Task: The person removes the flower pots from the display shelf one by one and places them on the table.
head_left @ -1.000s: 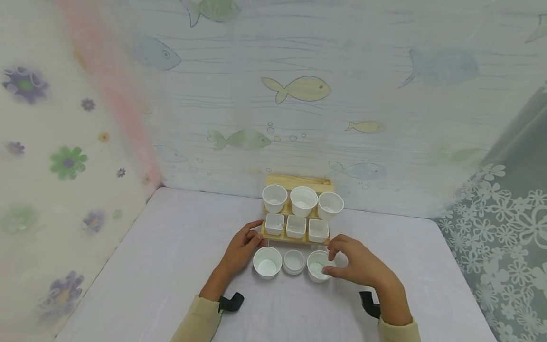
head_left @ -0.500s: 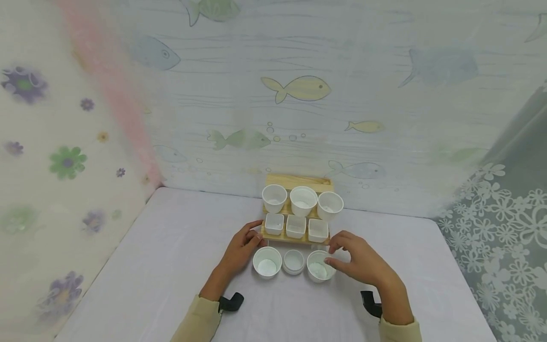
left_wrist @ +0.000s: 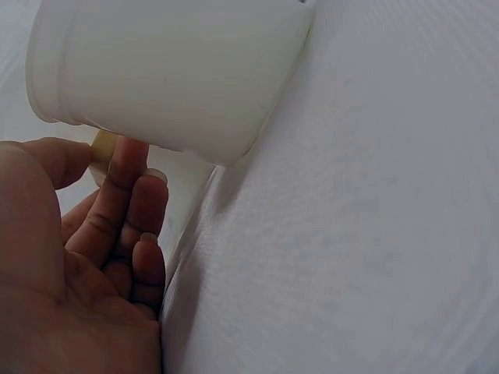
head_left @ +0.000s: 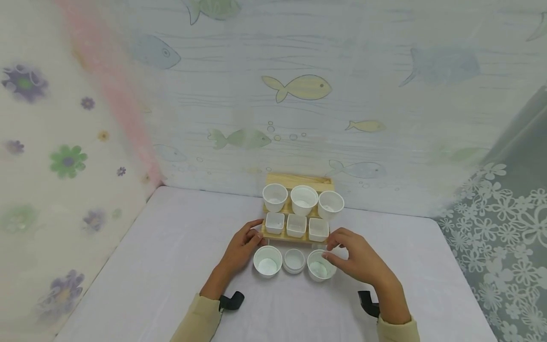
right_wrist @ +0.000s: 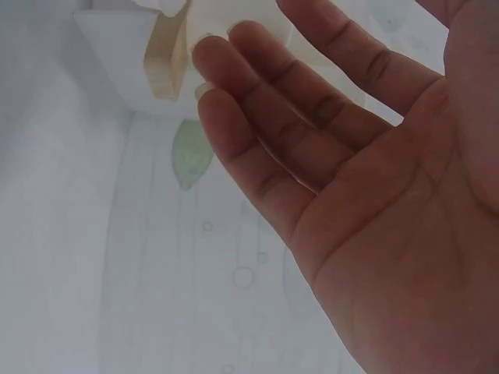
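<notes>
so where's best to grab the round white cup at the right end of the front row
Probably the right side of the cup's rim, coming from above and the right. It stands upright with its mouth open, so the thin wall should suit a pinch. The smaller tub crowds its left, while the right hand is at its right.

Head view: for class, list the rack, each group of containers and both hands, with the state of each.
Wooden rack: standing, bearing cups.
Rear round cups: upright, uncovered.
Square cups: upright, uncovered.
Front outer cups: upright, uncovered.
Front middle container: between them; covered or not, unclear.
Left hand: pinching the rack's edge.
Right hand: relaxed, seemingly holding nothing.
</notes>
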Demonstrator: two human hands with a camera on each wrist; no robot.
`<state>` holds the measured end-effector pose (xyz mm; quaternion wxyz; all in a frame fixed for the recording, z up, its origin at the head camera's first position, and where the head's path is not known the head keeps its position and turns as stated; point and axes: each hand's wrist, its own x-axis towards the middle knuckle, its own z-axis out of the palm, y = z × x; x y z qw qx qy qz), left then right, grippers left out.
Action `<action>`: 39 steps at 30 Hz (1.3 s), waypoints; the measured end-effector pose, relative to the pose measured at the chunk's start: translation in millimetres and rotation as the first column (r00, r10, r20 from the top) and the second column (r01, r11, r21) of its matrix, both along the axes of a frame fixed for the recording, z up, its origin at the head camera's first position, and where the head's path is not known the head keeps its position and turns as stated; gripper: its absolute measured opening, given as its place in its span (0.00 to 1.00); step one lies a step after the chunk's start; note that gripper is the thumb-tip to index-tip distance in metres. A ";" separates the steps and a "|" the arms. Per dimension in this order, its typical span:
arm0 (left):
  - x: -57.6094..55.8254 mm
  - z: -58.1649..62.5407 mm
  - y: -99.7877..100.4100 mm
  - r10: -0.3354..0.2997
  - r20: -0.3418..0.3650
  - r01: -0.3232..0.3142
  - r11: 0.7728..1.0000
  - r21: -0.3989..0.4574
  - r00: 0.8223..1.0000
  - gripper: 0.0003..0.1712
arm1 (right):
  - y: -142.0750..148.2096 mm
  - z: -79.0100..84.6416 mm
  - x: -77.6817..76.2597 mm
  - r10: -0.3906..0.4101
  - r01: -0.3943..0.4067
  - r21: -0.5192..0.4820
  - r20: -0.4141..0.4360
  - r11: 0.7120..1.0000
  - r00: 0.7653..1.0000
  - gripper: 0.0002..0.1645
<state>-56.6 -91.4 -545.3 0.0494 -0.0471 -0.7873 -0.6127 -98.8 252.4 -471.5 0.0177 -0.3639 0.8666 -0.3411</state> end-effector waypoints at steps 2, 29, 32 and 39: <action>-0.8 -3.6 0.0 0.001 0.003 -0.001 1.000 -0.003 1.000 0.25 | 0.6 -0.6 0.3 0.002 -0.002 -0.006 -0.009 1.000 1.000 0.11; 11.7 -26.3 5.3 0.030 0.012 -0.030 1.000 0.000 0.999 0.24 | 7.0 2.8 14.9 -0.216 0.211 -0.049 -0.143 0.976 0.966 0.46; 14.6 -26.2 8.0 0.048 0.020 -0.048 0.999 0.001 0.999 0.25 | 7.6 2.4 16.4 -0.220 0.215 -0.048 -0.151 0.975 0.964 0.47; 19.1 -24.1 13.7 0.067 0.037 -0.067 0.998 -0.002 0.997 0.26 | 9.0 -0.3 17.1 -0.214 0.211 -0.038 -0.162 0.977 0.963 0.43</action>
